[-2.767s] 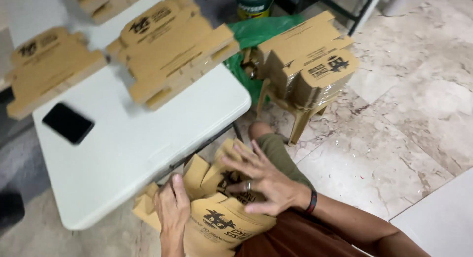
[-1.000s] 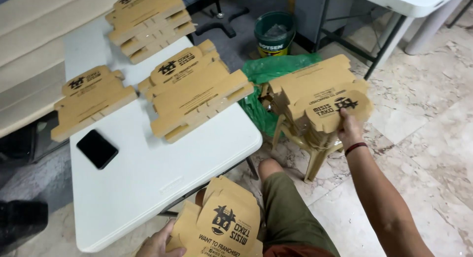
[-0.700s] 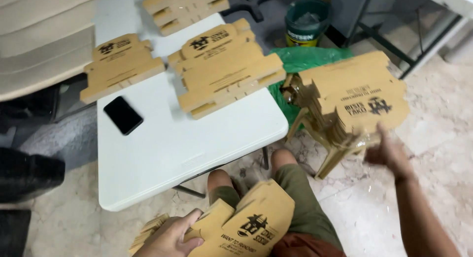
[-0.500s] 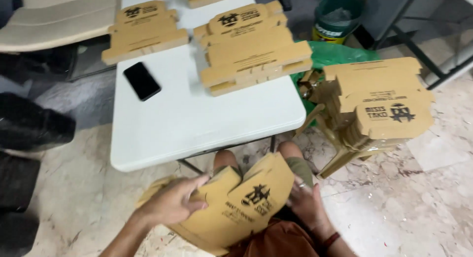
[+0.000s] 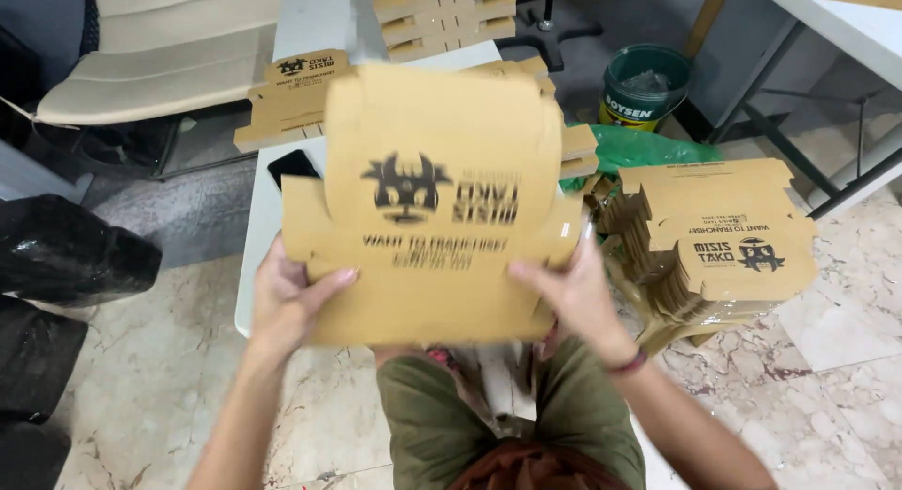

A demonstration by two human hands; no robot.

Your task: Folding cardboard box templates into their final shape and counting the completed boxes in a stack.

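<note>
I hold a flat brown cardboard box blank [image 5: 437,199] with a black printed logo up in front of me, over my lap. My left hand [image 5: 287,297] grips its lower left edge, thumb on the printed face. My right hand [image 5: 573,293] grips the lower right edge; a dark band sits on that wrist. The blank hides most of the white table [image 5: 258,217] behind it.
A tall stack of the same box blanks [image 5: 723,246] stands at my right on a stool. More stacks [image 5: 442,15] and a black phone [image 5: 293,164] lie on the table. A green bucket [image 5: 644,86], a green plastic bag [image 5: 625,147], a beige cushion [image 5: 160,53] and black bags [image 5: 66,255] surround me.
My right hand came back from the stack at the right and took the blank's right edge. Both hands lifted the blank from my lap up in front of the table.
</note>
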